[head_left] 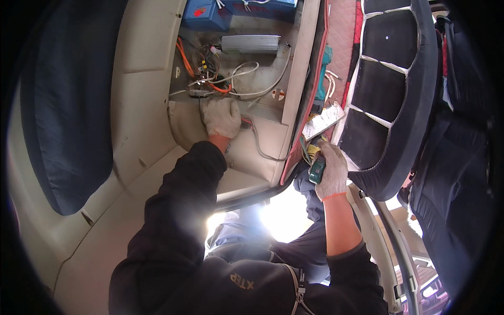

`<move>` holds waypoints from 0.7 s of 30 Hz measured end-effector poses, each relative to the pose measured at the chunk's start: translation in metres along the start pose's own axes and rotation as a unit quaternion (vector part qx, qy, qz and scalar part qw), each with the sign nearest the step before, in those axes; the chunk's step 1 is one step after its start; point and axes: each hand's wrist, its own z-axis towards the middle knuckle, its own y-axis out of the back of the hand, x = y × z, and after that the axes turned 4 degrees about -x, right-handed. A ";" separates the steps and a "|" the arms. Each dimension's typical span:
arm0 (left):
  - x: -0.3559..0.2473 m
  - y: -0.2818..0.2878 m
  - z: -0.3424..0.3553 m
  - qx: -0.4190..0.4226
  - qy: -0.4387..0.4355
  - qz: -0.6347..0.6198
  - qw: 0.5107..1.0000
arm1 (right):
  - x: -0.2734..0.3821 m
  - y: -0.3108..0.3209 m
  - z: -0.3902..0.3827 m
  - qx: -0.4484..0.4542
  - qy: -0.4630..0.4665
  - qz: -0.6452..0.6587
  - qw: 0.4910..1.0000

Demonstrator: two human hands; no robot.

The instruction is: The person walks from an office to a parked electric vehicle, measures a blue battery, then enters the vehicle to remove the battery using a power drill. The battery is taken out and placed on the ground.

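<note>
My left hand (220, 118), in a pale knit glove, has curled fingers at the tangle of white, orange and black cables (223, 86) inside a beige compartment, just below a small dark connector piece (198, 93); what its fingers hold is hidden. My right hand (332, 173), gloved too, is closed on a dark green tool (316, 170) beside a small yellow item (313, 150). Just above it lie a white labelled oblong piece (322, 121) and a teal tool (323, 73) on red quilted padding (341, 47). A grey cable (262, 147) hangs from near my left hand across the compartment's lower panel.
Blue boxes (207, 13) and a ribbed silver unit (250, 43) sit further up in the compartment. A long dark cushion (68, 105) lines the left wall. A black padded panel with white straps (386, 89) stands at the right, dark fabric (451, 184) beyond it, and bright light comes from below.
</note>
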 end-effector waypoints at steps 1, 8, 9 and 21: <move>0.000 0.000 0.000 0.000 0.001 0.006 1.000 | 0.001 -0.001 0.000 0.003 -0.004 -0.004 1.000; 0.004 -0.006 -0.003 -0.042 -0.021 -0.018 0.999 | 0.009 -0.009 -0.005 -0.009 -0.030 0.008 0.999; 0.004 -0.007 -0.003 -0.045 -0.023 -0.022 0.998 | 0.009 -0.009 -0.006 -0.011 -0.038 0.012 0.999; 0.009 -0.015 -0.007 -0.076 -0.036 -0.018 0.996 | 0.008 -0.018 -0.010 0.002 -0.018 0.011 1.000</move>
